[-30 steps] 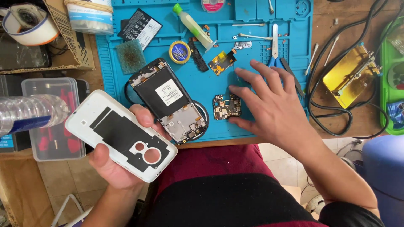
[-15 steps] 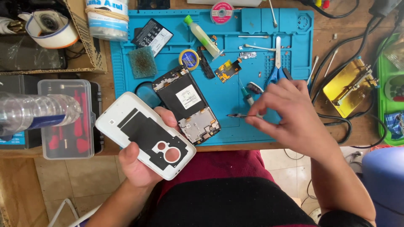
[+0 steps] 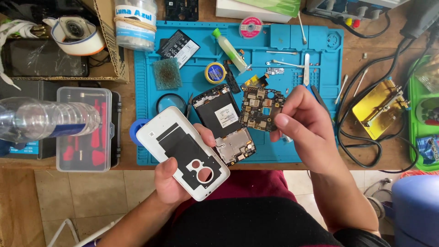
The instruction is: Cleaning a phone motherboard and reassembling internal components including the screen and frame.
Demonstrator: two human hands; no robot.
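White back cover (image 3: 183, 153) in left hand (image 3: 171, 180), circuit board (image 3: 261, 109) in right hand (image 3: 304, 126).

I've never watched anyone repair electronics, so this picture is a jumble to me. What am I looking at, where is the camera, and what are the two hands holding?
The camera sits on the person's head and looks down at their own two bare hands over a wooden workbench. There is no machine here.

The left hand holds a white phone back cover, inner side up, with round cut-outs. The right hand pinches a small circuit board by its edge, lifted above the bench.

Below them lies a blue work mat. On it rests the opened phone body, a black battery, a small tube with a green cap, a round yellow tin and metal tweezers. To the left lie a clear plastic bottle and a clear box of red tools. A yellow board holder stands to the right.
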